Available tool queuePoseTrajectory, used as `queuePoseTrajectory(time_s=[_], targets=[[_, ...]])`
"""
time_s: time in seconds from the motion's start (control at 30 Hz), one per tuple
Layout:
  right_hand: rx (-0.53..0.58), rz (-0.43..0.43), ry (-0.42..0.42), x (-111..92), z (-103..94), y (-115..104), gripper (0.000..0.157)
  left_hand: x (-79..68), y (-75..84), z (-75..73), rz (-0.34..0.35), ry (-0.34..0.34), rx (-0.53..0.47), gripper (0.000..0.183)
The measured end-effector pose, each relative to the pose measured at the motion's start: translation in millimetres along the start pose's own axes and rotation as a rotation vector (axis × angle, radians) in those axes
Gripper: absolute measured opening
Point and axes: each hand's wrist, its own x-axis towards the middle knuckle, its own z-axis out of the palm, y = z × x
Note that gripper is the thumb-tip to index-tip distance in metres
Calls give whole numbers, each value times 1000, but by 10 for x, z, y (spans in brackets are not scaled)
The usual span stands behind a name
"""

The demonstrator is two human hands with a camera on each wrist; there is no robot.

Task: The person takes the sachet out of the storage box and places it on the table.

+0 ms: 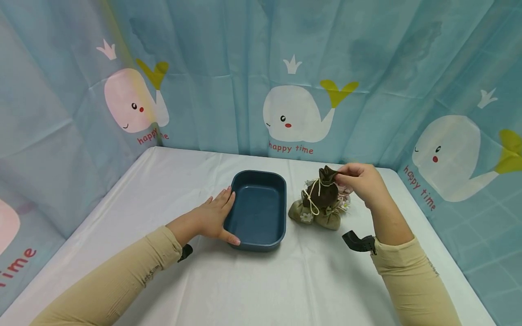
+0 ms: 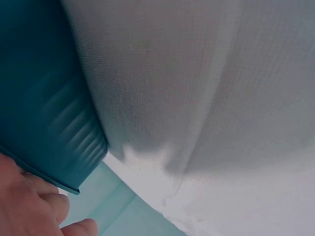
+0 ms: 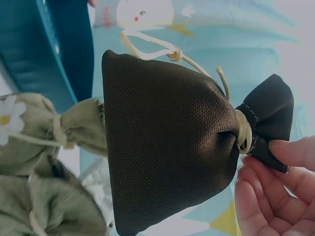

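In the head view my right hand (image 1: 363, 181) pinches the gathered top of a dark brown drawstring pouch (image 1: 327, 194) tied with a cream cord. The right wrist view shows thumb and fingers on the neck cloth, with the pouch body (image 3: 167, 142) hanging full beyond the knot. Below and behind it are olive-green pouches (image 1: 328, 221) with white flowers, and a pinkish one (image 1: 345, 191) partly hidden. My left hand (image 1: 210, 217) rests with spread fingers on the left rim of a dark blue rectangular bin (image 1: 258, 215), whose inside shows bare.
A white cloth (image 1: 261, 290) covers the table. Blue curtains (image 1: 212, 104) with whale prints rise along its back and sides. The pouches stand just right of the bin. Dark wrist mounts (image 1: 359, 242) stick out at both cuffs.
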Motion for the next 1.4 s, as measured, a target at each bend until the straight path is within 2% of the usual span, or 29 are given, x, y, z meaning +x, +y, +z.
queuePoseTrajectory(time_s=[0.23, 0.43, 0.67, 1.07, 1.4], targets=[[-23, -9, -11, -134, -32, 58, 18, 6, 1, -2, -3, 1, 0, 137], [19, -8, -39, -194, 18, 130, 18, 4, 1, -6, -3, -2, -4, 136], [33, 61, -72, -276, 99, 201, 18, 3, -5, 6, 9, 6, 1, 136], [44, 90, -117, -378, 281, 404, 14, 9, 4, -6, -2, 5, -2, 137], [46, 149, -140, -434, 394, 606, 11, 11, 5, -6, -3, -2, -2, 137]])
